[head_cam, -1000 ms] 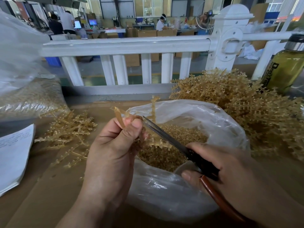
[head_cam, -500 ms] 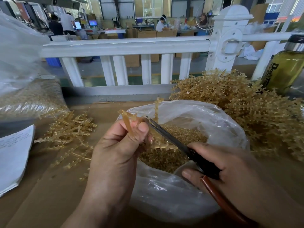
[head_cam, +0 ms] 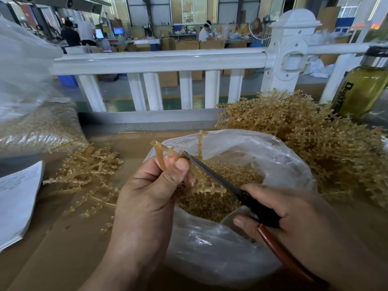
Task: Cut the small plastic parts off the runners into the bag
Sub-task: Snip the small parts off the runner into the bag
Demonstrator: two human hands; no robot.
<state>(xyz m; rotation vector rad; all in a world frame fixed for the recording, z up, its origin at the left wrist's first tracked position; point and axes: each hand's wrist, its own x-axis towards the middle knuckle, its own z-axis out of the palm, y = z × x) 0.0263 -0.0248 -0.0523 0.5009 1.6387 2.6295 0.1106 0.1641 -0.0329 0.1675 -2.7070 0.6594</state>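
Left hand pinched runner above bag rim's 11 o'clock edge; right hand gripped scissors, tip beside left thumb

Our left hand is raised with its back toward us, thumb and fingertips pinching a runner. Our right hand sits lower and to the right, fingers curled over the scissors, thumb beneath. Both forearms reach in from the bottom edge.
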